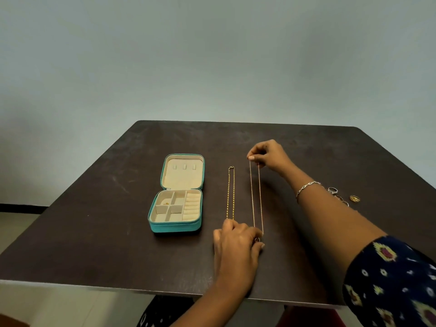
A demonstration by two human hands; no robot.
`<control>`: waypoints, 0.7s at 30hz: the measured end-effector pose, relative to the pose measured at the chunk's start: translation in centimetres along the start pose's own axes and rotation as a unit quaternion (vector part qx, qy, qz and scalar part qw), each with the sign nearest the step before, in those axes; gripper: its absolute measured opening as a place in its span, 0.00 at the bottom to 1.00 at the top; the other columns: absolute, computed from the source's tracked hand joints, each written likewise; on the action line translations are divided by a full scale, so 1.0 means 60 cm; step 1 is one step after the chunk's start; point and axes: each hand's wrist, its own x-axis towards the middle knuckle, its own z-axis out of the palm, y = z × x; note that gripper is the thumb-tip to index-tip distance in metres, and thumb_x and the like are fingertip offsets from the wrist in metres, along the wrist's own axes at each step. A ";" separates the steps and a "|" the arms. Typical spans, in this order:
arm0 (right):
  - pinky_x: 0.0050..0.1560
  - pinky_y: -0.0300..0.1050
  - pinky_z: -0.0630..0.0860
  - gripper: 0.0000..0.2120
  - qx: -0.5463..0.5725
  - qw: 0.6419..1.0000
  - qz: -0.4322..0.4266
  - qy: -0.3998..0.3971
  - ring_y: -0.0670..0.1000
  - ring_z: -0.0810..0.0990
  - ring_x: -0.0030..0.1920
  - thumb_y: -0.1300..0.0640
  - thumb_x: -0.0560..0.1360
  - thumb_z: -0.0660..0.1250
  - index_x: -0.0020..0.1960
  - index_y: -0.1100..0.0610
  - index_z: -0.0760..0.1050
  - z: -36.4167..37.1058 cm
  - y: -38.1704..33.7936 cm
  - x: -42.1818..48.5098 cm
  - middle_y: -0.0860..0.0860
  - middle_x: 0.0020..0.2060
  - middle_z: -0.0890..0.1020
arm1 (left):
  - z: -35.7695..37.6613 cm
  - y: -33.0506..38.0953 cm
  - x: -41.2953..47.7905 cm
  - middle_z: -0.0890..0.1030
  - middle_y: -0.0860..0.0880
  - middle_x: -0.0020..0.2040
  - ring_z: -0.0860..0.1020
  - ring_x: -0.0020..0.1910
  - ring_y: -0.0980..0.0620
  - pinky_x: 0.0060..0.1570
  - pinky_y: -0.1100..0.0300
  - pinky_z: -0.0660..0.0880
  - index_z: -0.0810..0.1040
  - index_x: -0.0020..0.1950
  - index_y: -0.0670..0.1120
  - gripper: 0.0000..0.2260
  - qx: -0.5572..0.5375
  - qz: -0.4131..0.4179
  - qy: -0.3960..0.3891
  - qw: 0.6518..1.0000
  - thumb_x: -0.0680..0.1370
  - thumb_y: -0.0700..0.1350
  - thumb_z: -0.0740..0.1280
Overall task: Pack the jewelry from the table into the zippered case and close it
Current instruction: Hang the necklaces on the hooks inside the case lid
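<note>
Through the head camera I saw the zippered case (175,226) lying open on the dark tabletop (106,220), left of centre. Its lid (181,178) was folded flat toward the far side. The near half showed cream compartments, with a row of ring rolls (191,206) along its right side. A small gold piece (166,203) sat in the far left compartment.

Just right of the case a gold chain (228,197) lay doubled in a straight line running near to far, its clasp at the far end. Its near end disappeared under the left hand (237,239), and I could not tell whether the hand touched it.

Both hands were clamped on a thin chain (252,197), right of the gold one. The right hand (267,156) pinched the far end between thumb and fingertips. The left hand pinched the near end at its right edge. The thin chain was stretched between them as two close strands. I could not tell whether it rested on the tabletop or hung just above it.

A bracelet (306,187) circled the right wrist, and a dark patterned sleeve (389,279) covered the upper forearm. Beyond that forearm, on the right, several rings (332,190) lay in a loose line, with a gold ring (354,198) just right of them, well apart from the case.
</note>
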 end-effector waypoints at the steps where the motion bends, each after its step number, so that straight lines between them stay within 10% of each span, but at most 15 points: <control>1: 0.32 0.34 0.76 0.02 -0.001 1.000 0.001 -0.001 0.49 0.76 0.33 0.66 0.72 0.68 0.42 0.63 0.79 0.007 0.005 0.002 0.55 0.34 0.79 | 0.003 -0.001 0.000 0.77 0.60 0.32 0.65 0.41 0.59 0.39 0.65 0.63 0.77 0.36 0.55 0.05 0.008 0.003 0.002 1.000 0.61 0.51 0.69; 21: 0.48 0.46 0.72 0.01 -0.070 0.997 -0.035 0.000 0.49 0.76 0.44 0.61 0.68 0.72 0.41 0.58 0.81 0.061 0.055 0.021 0.50 0.40 0.80 | 0.014 -0.001 0.002 0.73 0.58 0.29 0.64 0.40 0.58 0.41 0.60 0.57 0.81 0.34 0.55 0.13 0.100 -0.018 0.007 0.995 0.69 0.55 0.58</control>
